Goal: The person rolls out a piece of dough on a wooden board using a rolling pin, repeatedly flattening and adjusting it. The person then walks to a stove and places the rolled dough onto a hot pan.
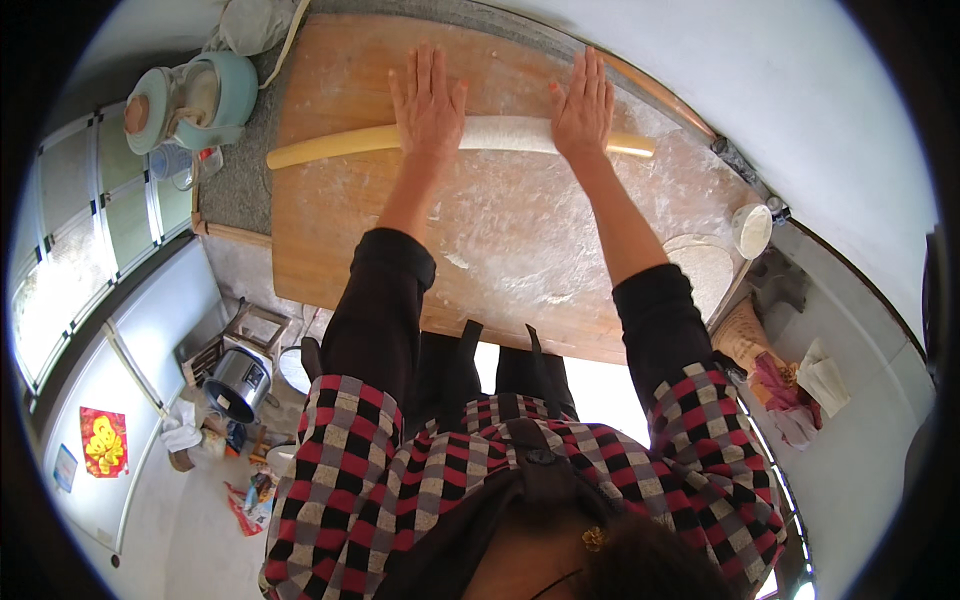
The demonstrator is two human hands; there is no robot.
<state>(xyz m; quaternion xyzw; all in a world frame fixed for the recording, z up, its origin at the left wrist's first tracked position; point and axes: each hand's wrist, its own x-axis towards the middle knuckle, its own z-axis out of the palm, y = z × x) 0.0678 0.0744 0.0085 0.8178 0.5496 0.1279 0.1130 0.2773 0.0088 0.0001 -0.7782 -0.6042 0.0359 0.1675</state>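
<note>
A long yellow wooden rolling pin (334, 147) lies across a floured wooden board (352, 232), with pale dough (506, 134) wrapped around its middle. Flat on the pin at the dough's left end rests my left hand (431, 105), fingers stretched forward and thumb apart. My right hand (585, 105) lies palm down at the dough's right end, its fingers straight and close together. Neither hand curls around the pin. Beyond my right forearm, thin round flat sheets (701, 270) are stacked at the board's right edge, near a bowl of flour (751, 231).
A light-blue appliance (225, 94) and a plastic jug stand left of the board on a grey counter (232, 180). A wall (750, 67) runs behind the board. At the lower left are a wooden stool (259, 326) and a metal cooker (238, 382).
</note>
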